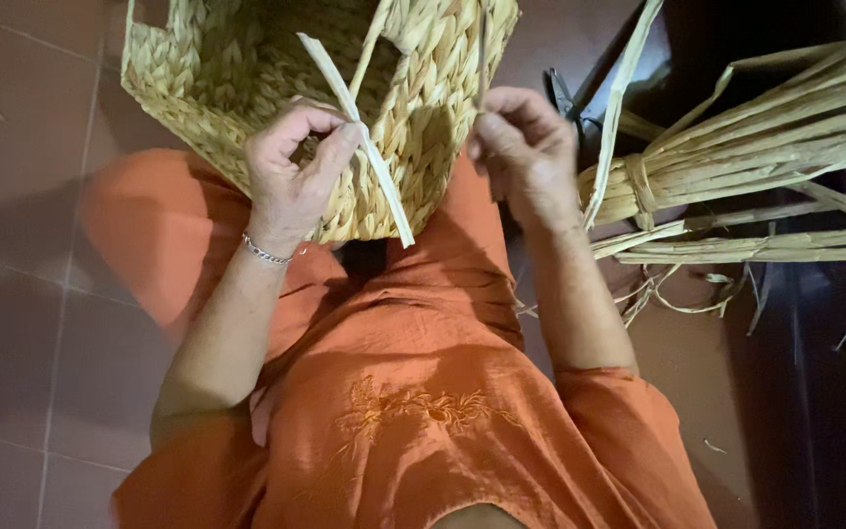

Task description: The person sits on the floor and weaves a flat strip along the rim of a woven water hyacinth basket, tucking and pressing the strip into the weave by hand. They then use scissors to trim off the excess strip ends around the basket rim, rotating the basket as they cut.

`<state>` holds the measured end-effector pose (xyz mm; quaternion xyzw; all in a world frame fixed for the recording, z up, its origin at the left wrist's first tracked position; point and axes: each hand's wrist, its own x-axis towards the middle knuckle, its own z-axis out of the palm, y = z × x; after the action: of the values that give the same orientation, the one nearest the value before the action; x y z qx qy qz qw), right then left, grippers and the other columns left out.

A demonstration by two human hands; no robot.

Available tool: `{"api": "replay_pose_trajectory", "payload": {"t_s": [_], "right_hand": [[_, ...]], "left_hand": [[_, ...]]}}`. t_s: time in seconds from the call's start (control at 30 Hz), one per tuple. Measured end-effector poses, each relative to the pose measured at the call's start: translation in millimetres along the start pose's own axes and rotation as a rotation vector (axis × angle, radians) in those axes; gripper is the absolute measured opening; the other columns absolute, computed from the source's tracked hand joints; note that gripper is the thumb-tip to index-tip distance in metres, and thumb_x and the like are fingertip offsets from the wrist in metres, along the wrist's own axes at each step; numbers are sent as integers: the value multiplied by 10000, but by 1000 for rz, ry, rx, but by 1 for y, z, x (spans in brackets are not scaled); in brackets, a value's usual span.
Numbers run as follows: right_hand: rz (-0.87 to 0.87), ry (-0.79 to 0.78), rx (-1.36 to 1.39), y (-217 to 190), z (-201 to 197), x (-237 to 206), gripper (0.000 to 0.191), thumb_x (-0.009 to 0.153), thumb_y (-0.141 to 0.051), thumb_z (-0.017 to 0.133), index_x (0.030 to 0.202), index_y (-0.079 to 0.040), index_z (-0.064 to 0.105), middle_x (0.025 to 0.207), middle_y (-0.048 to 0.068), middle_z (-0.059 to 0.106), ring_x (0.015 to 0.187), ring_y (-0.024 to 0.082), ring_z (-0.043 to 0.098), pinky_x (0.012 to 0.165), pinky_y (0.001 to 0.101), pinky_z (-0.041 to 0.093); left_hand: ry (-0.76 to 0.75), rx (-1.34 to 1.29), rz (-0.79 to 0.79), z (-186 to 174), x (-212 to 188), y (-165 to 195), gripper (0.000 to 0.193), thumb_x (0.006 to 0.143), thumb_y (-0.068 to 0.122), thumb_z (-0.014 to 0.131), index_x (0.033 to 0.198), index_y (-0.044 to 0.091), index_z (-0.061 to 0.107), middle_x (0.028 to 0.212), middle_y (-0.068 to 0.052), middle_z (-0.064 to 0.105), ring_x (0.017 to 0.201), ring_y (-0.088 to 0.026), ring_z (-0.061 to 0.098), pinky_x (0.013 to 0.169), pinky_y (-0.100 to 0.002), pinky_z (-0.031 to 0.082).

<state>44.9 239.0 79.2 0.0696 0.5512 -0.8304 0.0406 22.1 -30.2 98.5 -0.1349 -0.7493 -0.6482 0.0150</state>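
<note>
I was mid-weave on the pale braided straw basket (247,69) resting far on my lap; my left hand (291,171) pinched a flat pale straw strip (359,137) tight, my right hand (521,147) closed on another thin strand (482,49), which next needed pulling snug, I judged

Open tiled floor (22,225) lay at the person's left; tied straw bundle (746,147) and loose strands crowded the right; woven basket (247,69) blocked ahead on the lap.
</note>
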Motion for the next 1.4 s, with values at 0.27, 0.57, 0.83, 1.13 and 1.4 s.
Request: {"api": "replay_pose_trajectory", "payload": {"t_s": [0.27,0.57,0.83,1.13,1.4], "right_hand": [[74,-291,-151,3,72,-23,49,966,-62,669,1009,-79,687,1083,23,694,756,133,679,697,286,603],[-258,120,-379,16,-18,-12,29,989,-14,696,977,-35,680,918,66,712,721,103,649,633,260,569],[-703,465,-1232,-9,-148,1,129,962,70,616,1050,-20,644,1164,165,535,876,146,663,631,255,584],[-690,221,-1163,1,-53,13,75,1012,41,651,1034,-30,646,1128,159,622,881,145,657,689,253,589],[-306,174,-820,-10,-40,2,37,1014,-31,710,982,-26,727,879,64,716,727,114,659,608,253,569]], "left_hand": [[8,-10,4,1,3,1,57,985,-10,745,960,-35,700,962,-79,712,864,-124,663,774,-270,543],[-41,-201,-107,-9,-2,7,226,945,-92,583,1154,-37,649,1084,-115,707,990,-153,688,897,-283,571],[34,-375,-306,-10,-3,6,315,975,24,682,1259,1,549,1085,-130,704,1022,-160,737,920,-286,638],[53,-251,-343,-6,-6,14,313,968,0,738,1248,-21,600,1115,-107,715,951,-130,728,815,-258,610],[119,-451,-454,-4,-18,5,167,997,2,720,1159,-30,699,1036,-59,726,894,-80,672,830,-219,575]]}}
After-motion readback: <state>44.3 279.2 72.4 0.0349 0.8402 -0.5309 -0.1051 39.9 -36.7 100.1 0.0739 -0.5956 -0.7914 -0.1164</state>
